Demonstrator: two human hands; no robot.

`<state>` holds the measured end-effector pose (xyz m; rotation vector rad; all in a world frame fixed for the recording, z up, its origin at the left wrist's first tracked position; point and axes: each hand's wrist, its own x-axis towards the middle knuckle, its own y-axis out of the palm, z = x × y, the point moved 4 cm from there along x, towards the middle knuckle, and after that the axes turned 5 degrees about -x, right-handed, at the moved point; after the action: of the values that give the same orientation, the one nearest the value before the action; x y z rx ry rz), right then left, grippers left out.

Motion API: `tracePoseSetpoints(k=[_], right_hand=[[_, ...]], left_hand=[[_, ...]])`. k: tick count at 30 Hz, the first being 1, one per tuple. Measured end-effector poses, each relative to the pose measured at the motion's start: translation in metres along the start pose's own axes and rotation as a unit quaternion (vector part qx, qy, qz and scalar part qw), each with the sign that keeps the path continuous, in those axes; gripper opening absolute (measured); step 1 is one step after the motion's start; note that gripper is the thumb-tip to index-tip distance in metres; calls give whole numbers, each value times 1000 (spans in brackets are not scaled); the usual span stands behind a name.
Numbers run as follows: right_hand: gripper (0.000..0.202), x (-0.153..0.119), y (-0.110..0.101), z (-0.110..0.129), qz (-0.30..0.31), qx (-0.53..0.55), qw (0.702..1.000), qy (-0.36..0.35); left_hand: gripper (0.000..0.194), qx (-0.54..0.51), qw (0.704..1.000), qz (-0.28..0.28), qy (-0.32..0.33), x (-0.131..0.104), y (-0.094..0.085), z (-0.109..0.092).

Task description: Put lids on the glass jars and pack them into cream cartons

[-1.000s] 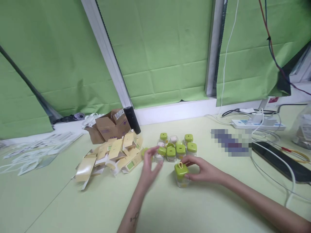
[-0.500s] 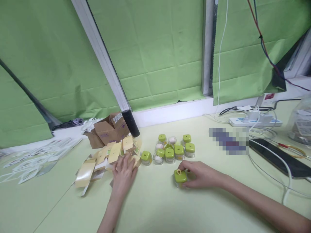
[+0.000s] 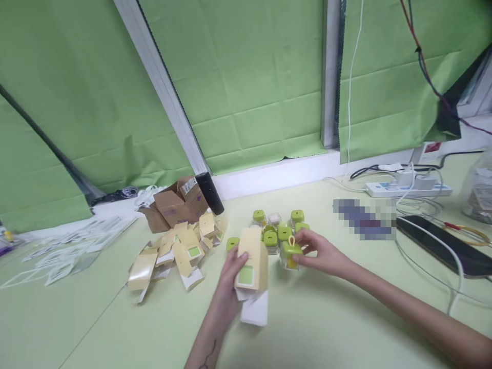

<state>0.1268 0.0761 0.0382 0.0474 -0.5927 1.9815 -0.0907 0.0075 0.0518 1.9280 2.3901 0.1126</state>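
In the head view my left hand (image 3: 231, 277) holds a cream carton (image 3: 251, 259) with a green square on its side and its white flaps open at the bottom. My right hand (image 3: 317, 252) grips a clear jar (image 3: 290, 254) with a green lid and a small yellow loop on top, just right of the carton. Behind both hands stand several green-lidded jars (image 3: 270, 239), partly hidden by the carton and the held jar. A pile of cream cartons (image 3: 188, 241) lies to the left of my left hand.
Behind the carton pile are a brown cardboard box (image 3: 179, 207) and a black cylinder (image 3: 209, 193). White strips (image 3: 73, 246) lie far left. On the right are a power strip (image 3: 407, 189), a black phone (image 3: 442, 246), loose cables and a clear container (image 3: 480, 189).
My left hand has moved right from the pile and now holds a carton. My right hand has raised the jar slightly and brought it toward the other jars.
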Motion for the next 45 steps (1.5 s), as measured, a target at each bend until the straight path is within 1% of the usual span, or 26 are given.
tracePoseSetpoints(k=[2,3,5,6,7,8,9,11,14,15,16,17,18,19,21,22,23,24,26,29,33,36,38,42,43,45], right_hand=[[27,4,-12,0,-65,38,997,10],[29,6,-18,-1,-96,55,994,16],[32,7,-28,-4,-150,80,985,24],[33,7,-33,-4,-173,88,981,25],[33,6,-37,-4,-188,93,978,21],[32,5,-39,-3,-191,94,977,15],[31,3,-39,-1,-182,93,979,5],[28,-3,-33,6,-132,80,988,-26],[31,-18,-13,19,-34,14,993,-109],[34,-23,-6,22,-13,-6,990,-139],[36,-27,-1,24,-6,-15,987,-160],[37,-29,1,25,-22,-12,985,-170],[36,-30,-1,25,-63,4,984,-166],[35,-28,-5,23,-123,27,981,-146],[32,-23,-17,15,-239,77,965,-76],[31,-18,-21,10,-270,98,957,-35],[32,-14,-24,6,-276,115,954,8],[33,-9,-25,2,-259,126,957,47],[38,-1,-23,-5,-193,134,966,106],[38,0,-15,-12,-109,167,968,156],[33,-3,-1,-13,-26,249,952,177],[29,-3,5,-12,17,232,958,169],[29,-2,4,-12,6,197,968,154],[33,0,-4,-7,-80,153,979,104],[33,-1,-5,-6,-89,150,980,92],[34,-1,-4,-2,-80,148,983,69]], left_hand=[[48,-57,995,68,-50,7,28,12],[50,-91,987,107,-73,11,40,17],[55,-147,970,172,-95,17,61,24],[56,-161,965,185,-95,20,67,27],[56,-171,963,184,-94,24,70,31],[55,-182,963,173,-93,27,71,34],[55,-194,964,157,-91,29,71,38],[55,-216,965,128,-77,32,67,44],[54,-214,969,106,-64,31,59,49],[55,-200,972,104,-68,30,57,50],[58,-185,974,106,-72,29,56,51],[63,-171,976,113,-72,28,56,51],[69,-160,977,127,-67,26,56,51],[75,-152,975,147,-60,25,57,50],[77,-143,965,210,-56,20,62,49],[75,-139,958,247,-57,18,65,49],[70,-133,949,281,-58,15,68,49],[65,-127,941,308,-59,13,71,49],[61,-116,934,331,-58,11,73,51],[60,-101,937,323,-87,12,72,58],[58,-112,935,316,-115,14,70,63],[62,-132,931,319,-116,12,70,62],[62,-128,936,309,-110,12,71,61],[68,-98,953,276,-75,13,73,61],[70,-96,956,270,-69,13,74,61],[72,-104,956,266,-71,13,76,62]])
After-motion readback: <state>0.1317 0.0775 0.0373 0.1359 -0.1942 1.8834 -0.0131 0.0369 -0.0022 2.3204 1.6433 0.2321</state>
